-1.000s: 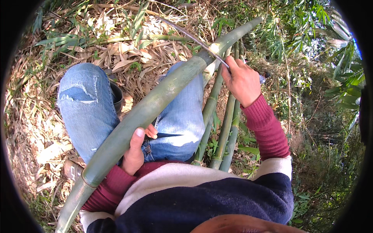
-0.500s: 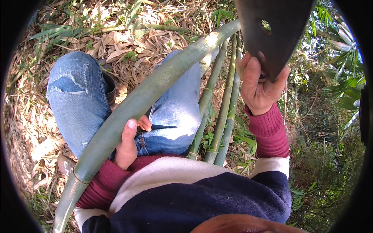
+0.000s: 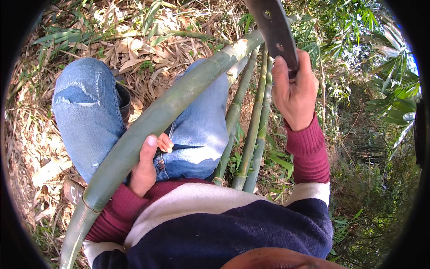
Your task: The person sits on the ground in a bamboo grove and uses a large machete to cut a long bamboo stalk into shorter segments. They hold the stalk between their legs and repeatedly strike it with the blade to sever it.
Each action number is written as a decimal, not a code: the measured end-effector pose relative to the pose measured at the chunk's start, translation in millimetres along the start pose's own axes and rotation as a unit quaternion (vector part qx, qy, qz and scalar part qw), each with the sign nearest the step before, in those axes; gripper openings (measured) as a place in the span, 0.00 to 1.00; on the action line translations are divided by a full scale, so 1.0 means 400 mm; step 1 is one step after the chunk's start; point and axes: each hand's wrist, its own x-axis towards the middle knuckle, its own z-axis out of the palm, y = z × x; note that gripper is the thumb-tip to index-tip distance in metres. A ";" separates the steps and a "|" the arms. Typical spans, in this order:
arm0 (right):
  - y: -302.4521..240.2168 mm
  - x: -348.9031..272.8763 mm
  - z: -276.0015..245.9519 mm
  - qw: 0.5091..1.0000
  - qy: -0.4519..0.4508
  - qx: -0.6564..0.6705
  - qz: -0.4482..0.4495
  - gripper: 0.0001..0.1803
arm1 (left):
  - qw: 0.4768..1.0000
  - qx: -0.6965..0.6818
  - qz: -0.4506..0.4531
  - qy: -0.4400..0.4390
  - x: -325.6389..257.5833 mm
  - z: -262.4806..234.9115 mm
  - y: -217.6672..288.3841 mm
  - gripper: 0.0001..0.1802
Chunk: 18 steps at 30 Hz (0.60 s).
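Observation:
A thick green bamboo pole point(image 3: 156, 112) slants from the lower left up to the upper middle, lying across my thighs. My left hand point(image 3: 144, 168) is wrapped round it from below, thumb on the near side and fingertips showing past the far side. In my right hand point(image 3: 299, 92) is a machete point(image 3: 277, 31) with a dark, broad blade pierced by holes. Its grip is mostly hidden in my fist, and the blade's far end runs out of the picture. The blade overlaps the pole's far end in view; whether they touch, I cannot tell.
Several thinner bamboo poles point(image 3: 251, 130) lie on the ground to the right of my bent legs in torn jeans point(image 3: 87, 107). Dry leaves point(image 3: 134, 49) cover the ground, with a fallen green stalk point(image 3: 179, 33) across them. Bushes point(image 3: 394, 94) stand at the right.
The machete has swung down and left, its blade turning from broadside to a narrower angle. My right hand has dropped slightly. The left hand and the pole are nearly still.

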 end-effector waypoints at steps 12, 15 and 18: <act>0.139 -0.100 0.097 0.981 -0.118 -0.134 0.073 0.10 | 0.999 -0.030 -0.023 0.012 0.001 0.002 -0.007 0.26; 0.159 -0.096 0.101 0.985 -0.078 -0.150 0.028 0.12 | 0.999 -0.031 -0.017 0.006 0.004 0.015 0.004 0.26; 0.164 -0.098 0.091 0.990 -0.087 -0.083 0.071 0.14 | 0.999 -0.024 -0.021 -0.011 0.005 0.006 -0.007 0.26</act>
